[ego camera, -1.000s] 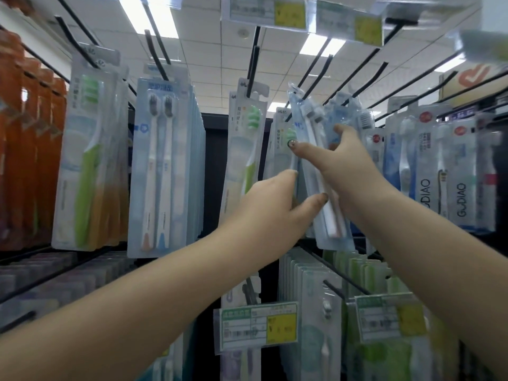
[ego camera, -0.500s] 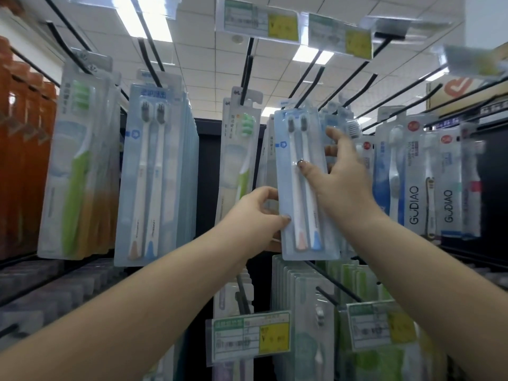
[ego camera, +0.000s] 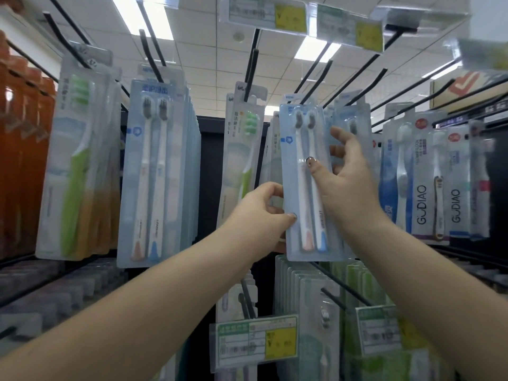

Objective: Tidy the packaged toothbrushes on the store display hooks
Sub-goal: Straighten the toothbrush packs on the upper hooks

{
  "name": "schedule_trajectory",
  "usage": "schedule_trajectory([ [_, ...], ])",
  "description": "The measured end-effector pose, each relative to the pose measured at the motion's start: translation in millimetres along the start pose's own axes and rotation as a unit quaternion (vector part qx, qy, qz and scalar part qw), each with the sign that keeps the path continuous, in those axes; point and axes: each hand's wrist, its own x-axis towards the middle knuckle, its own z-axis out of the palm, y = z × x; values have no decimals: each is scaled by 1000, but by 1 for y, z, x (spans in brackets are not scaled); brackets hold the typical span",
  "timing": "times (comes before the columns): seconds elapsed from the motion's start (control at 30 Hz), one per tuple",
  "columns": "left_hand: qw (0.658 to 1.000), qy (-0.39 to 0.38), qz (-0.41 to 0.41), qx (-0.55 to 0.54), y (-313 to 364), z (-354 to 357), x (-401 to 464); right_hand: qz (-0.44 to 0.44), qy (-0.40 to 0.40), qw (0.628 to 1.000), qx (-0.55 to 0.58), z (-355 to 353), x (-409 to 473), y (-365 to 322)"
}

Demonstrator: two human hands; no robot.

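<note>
Pale blue card and clear plastic made up the twin toothbrush pack (ego camera: 305, 185) that both hands held upright in front of the display. The left hand (ego camera: 261, 213) pinched the pack's lower left edge, thumb on the front and curled fingers (ego camera: 275, 189) behind it. The right hand (ego camera: 346, 182) grasped the pack from its right side, thumb pressed on the front over the brush handles while the other fingers reached round the back, partly seen through the plastic. The pack carried two white brushes, one with a pink end, one with a blue end, heads up. Its top sat just beneath a black display hook (ego camera: 316, 83); whether it hung on the hook could not be told.

Just to its left hung a green toothbrush pack (ego camera: 242, 160). Farther left a row of matching twin packs (ego camera: 154, 174) hung on another hook, and beyond it more green-handled packs (ego camera: 77, 166). To the right hung packs printed GUDIAO (ego camera: 423, 188). A yellow-and-green price tag (ego camera: 255, 342) hung below the hands.
</note>
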Motion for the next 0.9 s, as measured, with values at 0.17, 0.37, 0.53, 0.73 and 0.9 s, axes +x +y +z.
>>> schedule_trajectory([
  [0.17,999,14,0,28,1,-1,6,6,-12,1000,-8,3,5,0],
  [0.37,997,14,-6,72,3,0,11,20,-11,1000,-8,3,5,5],
  [0.53,998,-5,-28,64,11,0,9,33,1,999,-3,4,5,8],
  [0.73,997,0,-27,66,13,1,7,29,10,1000,-3,3,4,5],
  [0.9,997,9,-15,70,11,-1,4,32,7,999,-3,4,3,4],
])
